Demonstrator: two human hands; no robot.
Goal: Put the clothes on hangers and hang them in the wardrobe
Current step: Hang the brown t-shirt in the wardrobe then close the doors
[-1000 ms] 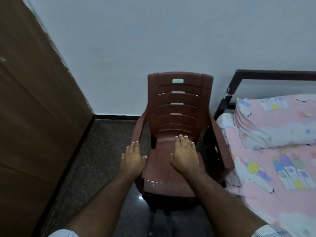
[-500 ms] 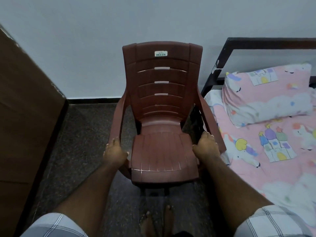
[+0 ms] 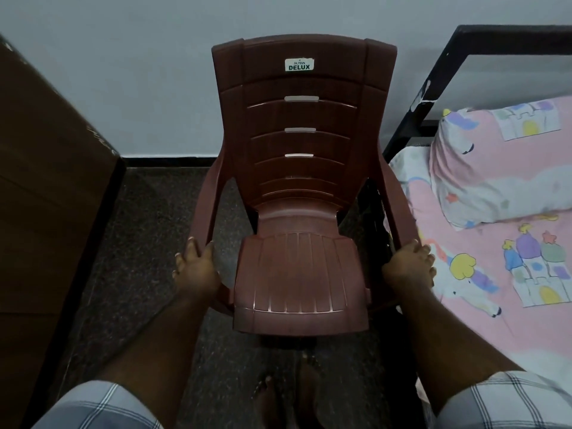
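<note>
Left hand (image 3: 195,267) & right hand (image 3: 408,267) each grip an armrest of the brown chair (image 3: 301,243) (fingers curled round), seat btwn them; bed (image 3: 495,258) beside.

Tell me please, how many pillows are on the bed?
1. The pillow lies at the head of the bed, near the black bed frame, right of the chair. Others may lie outside the picture.

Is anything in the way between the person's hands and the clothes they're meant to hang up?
No clothes or hangers are in view, so that cannot be judged. Both hands are busy: the left hand and right hand hold the armrests of a brown plastic chair standing directly before the person.
</note>
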